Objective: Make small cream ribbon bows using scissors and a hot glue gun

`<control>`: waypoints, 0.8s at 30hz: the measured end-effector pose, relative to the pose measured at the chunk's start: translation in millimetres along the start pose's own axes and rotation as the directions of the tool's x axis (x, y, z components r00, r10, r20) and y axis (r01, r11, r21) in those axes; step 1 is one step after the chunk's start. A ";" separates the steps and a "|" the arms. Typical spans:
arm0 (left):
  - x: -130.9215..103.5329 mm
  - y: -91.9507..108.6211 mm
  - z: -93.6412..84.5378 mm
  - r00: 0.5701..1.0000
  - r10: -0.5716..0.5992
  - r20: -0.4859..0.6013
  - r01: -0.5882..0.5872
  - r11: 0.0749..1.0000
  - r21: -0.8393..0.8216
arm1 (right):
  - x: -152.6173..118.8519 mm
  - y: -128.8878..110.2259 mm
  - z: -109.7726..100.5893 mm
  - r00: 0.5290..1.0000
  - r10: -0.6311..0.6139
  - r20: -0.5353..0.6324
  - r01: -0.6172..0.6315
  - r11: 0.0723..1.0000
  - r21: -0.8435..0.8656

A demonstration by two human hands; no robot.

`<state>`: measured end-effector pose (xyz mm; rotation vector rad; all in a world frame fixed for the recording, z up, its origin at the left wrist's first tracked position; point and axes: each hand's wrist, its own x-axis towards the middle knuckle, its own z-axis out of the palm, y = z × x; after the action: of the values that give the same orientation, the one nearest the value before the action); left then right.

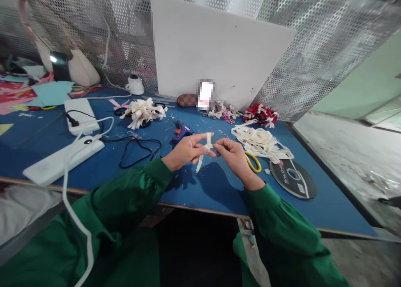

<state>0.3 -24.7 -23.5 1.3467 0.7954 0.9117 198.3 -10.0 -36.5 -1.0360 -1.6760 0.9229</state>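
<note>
A short cream ribbon (pixel 200 162) is stretched between my two hands above the blue table, one frayed end hanging down. My left hand (pixel 188 149) has it looped round the extended fingers, with the thumb beneath. Thumb and forefinger of my right hand (pixel 231 152) pinch the ribbon near its crossing. Just behind my left hand lies a blue glue gun (pixel 182 130) with an orange trigger. Yellow-handled scissors (pixel 253 161) rest beside my right wrist, partly hidden by it. A heap of loose cream ribbon (pixel 258 140) lies to the right.
A black ribbon spool (pixel 293 179) lies at the right. White ribbon bows (pixel 142 113), red bows (pixel 261 113) and a phone (pixel 205 95) stand along the back. Power strips (pixel 65 159) with cables occupy the left, near a handbag (pixel 81 67). A white board (pixel 219 49) leans behind.
</note>
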 end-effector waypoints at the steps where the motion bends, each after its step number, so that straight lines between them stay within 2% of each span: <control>1: 0.7 -1.1 0.3 1.000 0.012 -0.014 -0.012 1.000 0.020 | -0.3 -0.6 -0.5 1.000 0.014 -0.006 -0.014 1.000 -0.006; 6: 3.9 -9.2 0.6 0.999 0.034 -0.033 -0.031 0.995 0.094 | -2.3 -1.4 0.6 0.994 0.096 -0.049 -0.089 0.989 0.116; 14: 6.3 -17.1 2.7 0.999 0.048 -0.002 -0.047 0.987 0.152 | -9.8 -7.1 16.4 0.991 0.035 -0.132 -0.009 0.981 0.191; 16: 6.5 -18.6 3.5 0.998 0.059 -0.015 -0.055 0.984 0.169 | -10.6 -7.8 19.1 0.992 0.017 -0.123 -0.002 0.993 0.119; 19: 6.1 -20.1 4.1 0.996 0.081 -0.034 -0.072 0.974 0.214 | -11.3 -4.3 20.7 0.993 -0.086 -0.077 0.078 0.992 -0.099; 24: 6.0 -23.6 4.4 0.993 0.114 -0.025 -0.105 0.965 0.240 | -13.6 3.7 19.8 0.963 -0.270 0.011 0.251 0.876 -0.412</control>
<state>8.9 -21.4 -46.4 1.6000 0.8887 0.9535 183.3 -23.7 -49.8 -1.0556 -1.9608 0.3705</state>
